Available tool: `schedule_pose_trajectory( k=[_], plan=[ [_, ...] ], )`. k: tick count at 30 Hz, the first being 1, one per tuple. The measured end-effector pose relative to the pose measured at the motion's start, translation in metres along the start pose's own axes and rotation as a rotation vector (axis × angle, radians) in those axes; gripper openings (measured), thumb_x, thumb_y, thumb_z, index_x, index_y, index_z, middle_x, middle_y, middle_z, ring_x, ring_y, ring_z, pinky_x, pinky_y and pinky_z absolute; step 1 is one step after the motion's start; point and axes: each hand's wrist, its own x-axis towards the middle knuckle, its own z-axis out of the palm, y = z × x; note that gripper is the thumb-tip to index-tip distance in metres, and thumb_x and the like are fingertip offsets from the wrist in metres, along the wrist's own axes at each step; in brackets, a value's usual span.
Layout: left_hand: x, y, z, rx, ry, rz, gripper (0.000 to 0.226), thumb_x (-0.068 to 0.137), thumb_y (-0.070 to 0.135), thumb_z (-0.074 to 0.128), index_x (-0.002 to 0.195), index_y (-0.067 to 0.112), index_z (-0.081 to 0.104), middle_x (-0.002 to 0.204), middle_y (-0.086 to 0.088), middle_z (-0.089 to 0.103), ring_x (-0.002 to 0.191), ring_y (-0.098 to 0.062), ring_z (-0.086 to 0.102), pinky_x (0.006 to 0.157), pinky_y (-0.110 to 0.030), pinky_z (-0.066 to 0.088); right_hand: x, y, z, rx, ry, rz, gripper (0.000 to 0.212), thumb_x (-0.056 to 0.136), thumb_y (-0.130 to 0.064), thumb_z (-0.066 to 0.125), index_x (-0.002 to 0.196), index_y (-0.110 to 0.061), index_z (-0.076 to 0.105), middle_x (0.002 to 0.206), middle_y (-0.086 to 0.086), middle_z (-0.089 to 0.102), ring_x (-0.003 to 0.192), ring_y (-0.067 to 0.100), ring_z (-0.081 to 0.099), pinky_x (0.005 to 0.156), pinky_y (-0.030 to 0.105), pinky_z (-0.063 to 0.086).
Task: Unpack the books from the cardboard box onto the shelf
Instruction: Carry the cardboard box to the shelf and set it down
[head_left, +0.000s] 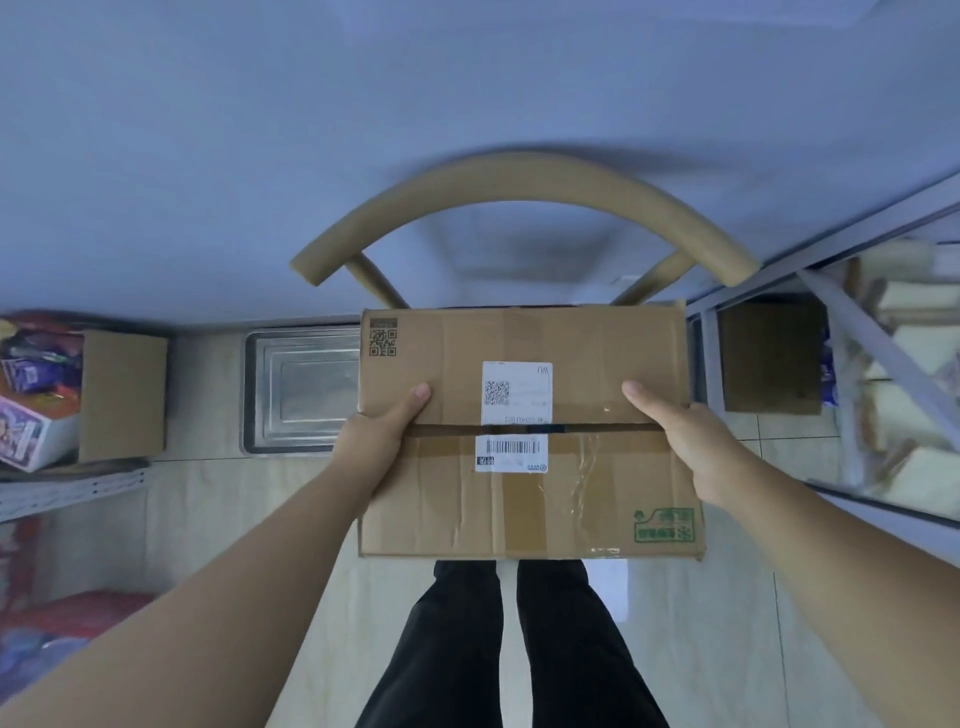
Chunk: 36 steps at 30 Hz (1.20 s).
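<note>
Both our bare arms reach forward and down. Our left hand (382, 436) grips the left edge of the box (519, 499), thumb laid flat on the top flap, fingers hidden beneath. Our right hand (680, 441) holds the right edge likewise. The box lies level between them, flaps closed, just in front of the chair (519, 176); whether it rests on the seat we cannot tell.

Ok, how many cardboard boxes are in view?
3: the labelled box gripped by the left hand and right hand, a second box on the left shelf, a third box on the right shelf. Others may be hidden.
</note>
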Motion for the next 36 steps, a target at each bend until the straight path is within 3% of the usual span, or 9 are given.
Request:
schedule_pose_trajectory(
  k=[8, 11, 16, 21, 24, 27, 29, 32, 36],
  plan=[
    [-0.007, -0.001, -0.006, -0.039, -0.043, -0.036, 0.073, 0.049, 0.076, 0.085, 0.103, 0.027, 0.074, 0.085, 0.009, 0.084, 0.085, -0.018, 0.079, 0.063, -0.029, 0.055, -0.009, -0.001, -0.004, 0.063, -0.04, 0.009, 0.098, 0.033, -0.073, 0.088, 0.118, -0.03, 0.064, 0.12, 0.006, 0.075, 0.111, 0.033, 0.07, 0.104, 0.059, 0.053],
    [-0.011, -0.005, -0.014, -0.079, -0.099, -0.013, 0.074, 0.051, 0.071, 0.09, 0.108, 0.025, 0.076, 0.09, 0.008, 0.085, 0.08, -0.018, 0.082, 0.068, -0.033, 0.062, -0.016, -0.002, -0.004, 0.057, -0.042, -0.003, 0.103, 0.039, -0.069, 0.089, 0.128, -0.026, 0.061, 0.121, 0.009, 0.074, 0.111, 0.036, 0.07, 0.101, 0.061, 0.054],
    [-0.027, -0.023, -0.023, -0.158, -0.107, -0.03, 0.077, 0.05, 0.069, 0.092, 0.111, 0.024, 0.077, 0.094, 0.004, 0.085, 0.089, -0.023, 0.081, 0.081, -0.041, 0.064, -0.034, -0.019, -0.005, -0.033, -0.026, -0.048, 0.118, 0.037, -0.072, 0.086, 0.14, -0.023, 0.054, 0.126, 0.008, 0.07, 0.114, 0.033, 0.067, 0.097, 0.056, 0.054],
    [-0.05, -0.041, -0.033, -0.242, -0.064, -0.038, 0.078, 0.049, 0.067, 0.091, 0.112, 0.025, 0.076, 0.09, 0.002, 0.085, 0.084, -0.023, 0.082, 0.07, -0.038, 0.064, -0.052, -0.028, -0.002, -0.096, -0.02, -0.079, 0.115, 0.034, -0.072, 0.088, 0.132, -0.024, 0.053, 0.122, 0.008, 0.071, 0.11, 0.032, 0.069, 0.093, 0.055, 0.056],
    [-0.076, -0.048, -0.048, -0.297, -0.046, -0.027, 0.078, 0.049, 0.07, 0.089, 0.113, 0.026, 0.076, 0.093, 0.0, 0.085, 0.089, -0.027, 0.081, 0.076, -0.044, 0.064, -0.077, -0.038, 0.003, -0.118, -0.063, -0.114, 0.103, 0.039, -0.069, 0.09, 0.125, -0.023, 0.056, 0.118, 0.01, 0.075, 0.105, 0.034, 0.073, 0.085, 0.052, 0.059],
    [-0.112, -0.056, -0.069, -0.365, 0.01, -0.039, 0.076, 0.048, 0.072, 0.088, 0.11, 0.028, 0.076, 0.093, -0.002, 0.084, 0.092, -0.03, 0.08, 0.086, -0.052, 0.063, -0.108, -0.056, 0.011, -0.189, -0.109, -0.146, 0.101, 0.045, -0.065, 0.094, 0.129, -0.02, 0.059, 0.118, 0.012, 0.077, 0.107, 0.036, 0.074, 0.096, 0.059, 0.058],
    [-0.143, -0.067, -0.085, -0.448, 0.035, -0.041, 0.072, 0.049, 0.071, 0.089, 0.107, 0.03, 0.077, 0.093, -0.003, 0.085, 0.088, -0.03, 0.081, 0.083, -0.05, 0.064, -0.132, -0.068, 0.021, -0.249, -0.159, -0.201, 0.105, 0.043, -0.066, 0.096, 0.131, -0.021, 0.06, 0.121, 0.008, 0.077, 0.114, 0.034, 0.071, 0.106, 0.059, 0.053],
    [-0.194, -0.085, -0.104, -0.592, 0.115, -0.015, 0.066, 0.051, 0.066, 0.091, 0.105, 0.028, 0.08, 0.092, -0.003, 0.085, 0.08, -0.025, 0.083, 0.072, -0.042, 0.064, -0.175, -0.088, 0.042, -0.339, -0.276, -0.335, 0.092, 0.041, -0.064, 0.094, 0.12, -0.026, 0.067, 0.118, 0.001, 0.079, 0.112, 0.025, 0.07, 0.103, 0.053, 0.054],
    [-0.267, -0.119, -0.131, -0.722, 0.275, 0.003, 0.067, 0.053, 0.064, 0.091, 0.105, 0.023, 0.08, 0.091, -0.006, 0.085, 0.08, -0.027, 0.083, 0.079, -0.046, 0.065, -0.233, -0.096, 0.079, -0.506, -0.445, -0.466, 0.077, 0.056, -0.061, 0.087, 0.122, -0.025, 0.069, 0.124, 0.005, 0.076, 0.116, 0.028, 0.068, 0.109, 0.054, 0.049]
  ],
)
